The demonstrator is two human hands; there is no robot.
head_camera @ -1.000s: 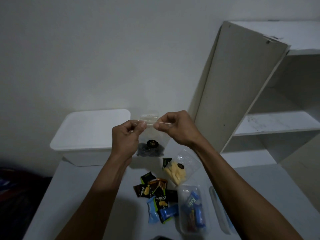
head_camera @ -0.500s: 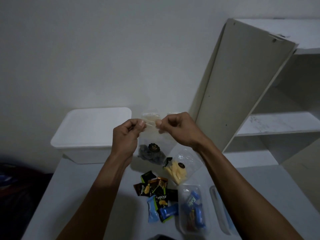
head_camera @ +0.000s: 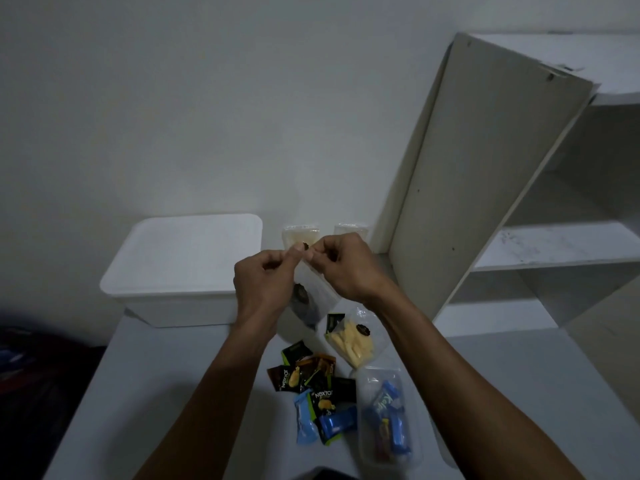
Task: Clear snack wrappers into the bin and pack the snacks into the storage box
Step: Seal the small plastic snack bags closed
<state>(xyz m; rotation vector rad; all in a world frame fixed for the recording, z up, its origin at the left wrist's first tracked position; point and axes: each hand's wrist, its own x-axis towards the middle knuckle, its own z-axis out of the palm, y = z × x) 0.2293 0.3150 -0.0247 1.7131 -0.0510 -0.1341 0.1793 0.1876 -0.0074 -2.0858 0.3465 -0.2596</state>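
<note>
Above the table, my left hand (head_camera: 265,284) and my right hand (head_camera: 346,268) both pinch the top edge of a clear pouch (head_camera: 310,299) with dark snacks at its bottom. The pouch hangs tilted between them. Below on the table lie a clear bag of yellow sticks (head_camera: 351,341), several dark Nextar packets (head_camera: 311,375) and blue wrapped snacks (head_camera: 323,422). A clear storage box (head_camera: 388,415) at the front holds blue wrapped snacks. A white lidded bin (head_camera: 183,268) stands at the table's back left.
Two clear packs (head_camera: 300,233) stand against the wall behind my hands. A white shelf unit (head_camera: 519,202) rises on the right, its side panel close to my right hand. A clear lid (head_camera: 438,445) lies right of the storage box. Dark clutter lies off the table's left edge.
My hands have drawn close together along the pouch's top edge. The pouch now hangs tilted, its dark contents swung leftward under my left hand.
</note>
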